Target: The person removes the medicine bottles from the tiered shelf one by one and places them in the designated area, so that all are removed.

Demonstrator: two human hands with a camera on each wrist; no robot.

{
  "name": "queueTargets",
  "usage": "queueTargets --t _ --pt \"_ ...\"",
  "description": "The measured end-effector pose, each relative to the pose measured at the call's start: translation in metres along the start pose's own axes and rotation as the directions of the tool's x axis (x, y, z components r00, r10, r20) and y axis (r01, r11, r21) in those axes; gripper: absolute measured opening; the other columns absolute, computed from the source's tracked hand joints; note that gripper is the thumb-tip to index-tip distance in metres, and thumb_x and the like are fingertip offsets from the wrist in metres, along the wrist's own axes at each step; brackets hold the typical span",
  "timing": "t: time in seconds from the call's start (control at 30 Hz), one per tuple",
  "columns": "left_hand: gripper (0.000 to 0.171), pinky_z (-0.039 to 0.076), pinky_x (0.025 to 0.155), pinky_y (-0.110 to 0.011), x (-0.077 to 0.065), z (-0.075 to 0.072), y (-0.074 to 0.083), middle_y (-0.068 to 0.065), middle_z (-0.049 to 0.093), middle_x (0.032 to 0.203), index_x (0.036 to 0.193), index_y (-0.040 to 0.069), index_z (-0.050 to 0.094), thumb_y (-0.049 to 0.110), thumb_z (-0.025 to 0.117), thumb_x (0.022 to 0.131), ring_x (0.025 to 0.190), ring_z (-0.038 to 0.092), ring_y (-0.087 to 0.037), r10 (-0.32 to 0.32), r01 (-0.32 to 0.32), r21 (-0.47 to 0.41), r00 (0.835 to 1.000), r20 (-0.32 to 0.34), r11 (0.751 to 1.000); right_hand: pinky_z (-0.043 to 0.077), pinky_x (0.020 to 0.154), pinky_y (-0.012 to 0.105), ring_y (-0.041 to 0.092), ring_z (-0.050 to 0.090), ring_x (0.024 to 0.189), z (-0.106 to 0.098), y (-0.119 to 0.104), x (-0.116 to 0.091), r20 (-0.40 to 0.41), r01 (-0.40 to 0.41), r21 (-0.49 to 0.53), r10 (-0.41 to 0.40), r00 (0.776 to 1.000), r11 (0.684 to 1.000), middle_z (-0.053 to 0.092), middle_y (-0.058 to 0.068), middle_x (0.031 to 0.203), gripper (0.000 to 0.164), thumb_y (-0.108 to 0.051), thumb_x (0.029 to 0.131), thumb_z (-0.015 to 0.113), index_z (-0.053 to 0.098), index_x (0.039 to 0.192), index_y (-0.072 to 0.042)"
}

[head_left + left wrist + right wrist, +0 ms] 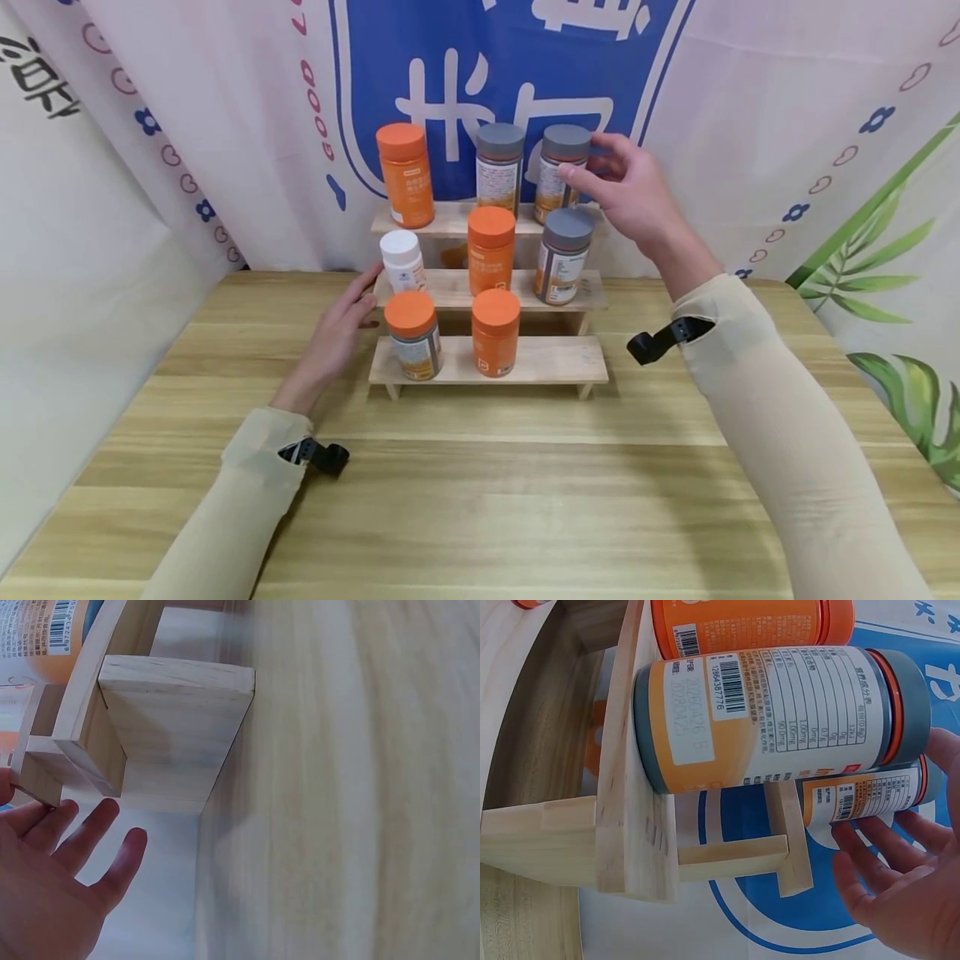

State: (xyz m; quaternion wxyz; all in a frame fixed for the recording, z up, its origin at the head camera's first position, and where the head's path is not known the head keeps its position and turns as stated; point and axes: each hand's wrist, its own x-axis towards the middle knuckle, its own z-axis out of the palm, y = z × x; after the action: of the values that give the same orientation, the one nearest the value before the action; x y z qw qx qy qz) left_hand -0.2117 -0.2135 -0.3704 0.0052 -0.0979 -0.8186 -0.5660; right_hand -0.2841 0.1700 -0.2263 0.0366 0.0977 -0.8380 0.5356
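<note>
In the head view, a three-step wooden shelf stands on a wooden table, holding several jars. My right hand (633,187) holds the grey-lidded jar (553,196) at the right of the top step, thumb in front and fingers round its far side. That jar stands upright. Another grey-lidded jar (780,720) sits below it on the middle step (450,293). My left hand (337,329) touches the left end of the middle step, beside the small white bottle (405,265). In the left wrist view its fingers (124,862) are spread and fairly straight.
Orange jars stand on the top (407,183), middle (491,258) and bottom (495,337) steps. An orange-lidded jar (415,342) is at bottom left, and a grey-lidded jar (498,171) at top middle. A printed curtain (735,108) hangs close behind.
</note>
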Motion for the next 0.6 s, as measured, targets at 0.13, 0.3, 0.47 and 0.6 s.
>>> queueTargets --t 0.13,0.3,0.47,0.6 --pt "0.055 0.043 0.115 -0.060 -0.0014 -0.0031 0.0000 -0.007 0.025 0.178 0.171 0.025 0.025 0.031 0.033 0.116 0.151 0.042 -0.037 -0.002 0.002 0.005 1.000 0.007 1.000 0.042 0.124 0.049 0.024 0.053 0.141 0.0039 -0.0021 0.0016 0.004 -0.004 -0.003 0.004 1.000 1.000 0.057 0.009 0.157 0.075 -0.045 0.100 0.072 0.040 0.164 -0.022" --pt "0.056 0.042 0.115 -0.060 -0.0015 -0.0024 0.0008 -0.008 0.024 0.178 0.172 0.024 0.022 0.031 0.030 0.117 0.154 0.037 -0.037 -0.003 0.002 0.016 1.000 0.024 1.000 0.043 0.122 0.049 0.023 0.054 0.136 0.0082 -0.0024 0.0028 -0.009 -0.018 0.018 0.018 1.000 1.000 0.060 0.010 0.153 0.068 -0.044 0.100 0.072 0.046 0.159 -0.022" --pt "0.057 0.042 0.116 -0.059 -0.0004 0.0004 0.0020 -0.007 0.022 0.178 0.172 0.024 0.020 0.034 0.029 0.117 0.156 0.036 -0.037 -0.012 0.011 0.039 0.999 0.031 0.999 0.043 0.121 0.048 0.022 0.055 0.133 0.0073 -0.0014 0.0036 -0.027 -0.020 0.037 0.021 0.999 0.999 0.061 0.011 0.148 0.063 -0.044 0.100 0.071 0.049 0.154 -0.020" --pt "0.057 0.042 0.115 -0.059 -0.0011 -0.0017 0.0028 -0.007 0.022 0.178 0.172 0.022 0.020 0.034 0.029 0.117 0.155 0.037 -0.037 -0.013 0.012 0.047 1.000 0.020 0.999 0.044 0.120 0.047 0.022 0.054 0.132 0.0090 -0.0050 0.0069 -0.018 -0.025 0.049 0.026 1.000 0.999 0.062 0.010 0.147 0.061 -0.046 0.100 0.072 0.052 0.152 -0.020"
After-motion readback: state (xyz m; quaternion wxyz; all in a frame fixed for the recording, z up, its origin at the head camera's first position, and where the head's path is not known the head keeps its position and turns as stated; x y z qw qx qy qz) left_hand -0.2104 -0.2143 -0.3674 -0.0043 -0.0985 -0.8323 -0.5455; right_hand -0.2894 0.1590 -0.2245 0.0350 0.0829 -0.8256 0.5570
